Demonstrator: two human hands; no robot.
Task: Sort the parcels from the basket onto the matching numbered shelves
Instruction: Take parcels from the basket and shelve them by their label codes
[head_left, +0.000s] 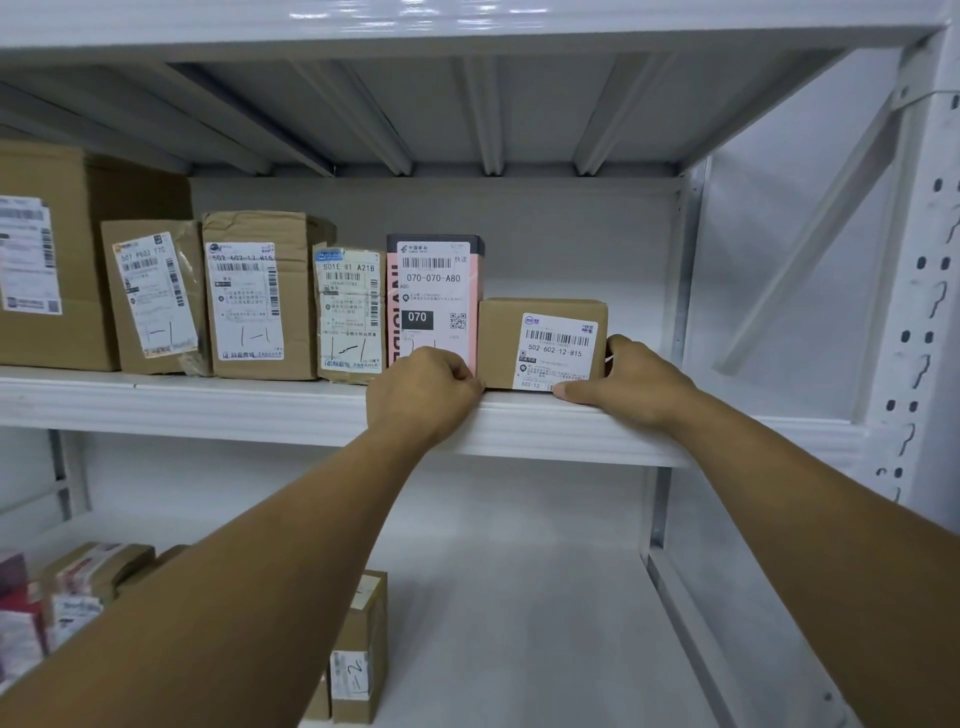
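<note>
Head view: my left hand (423, 395) and right hand (631, 382) grasp the small brown parcel (540, 343) at its two sides. It stands on the upper shelf (260, 402), touching the pink parcel (434, 301).

White perforated upright (930, 312) at far right, slots paired down its face. Diagonal brace (810, 234) slants from it, down-left. Pale wall (857, 338) behind (glossy, faint reflections). Grey back panel (571, 234), bare.
</note>
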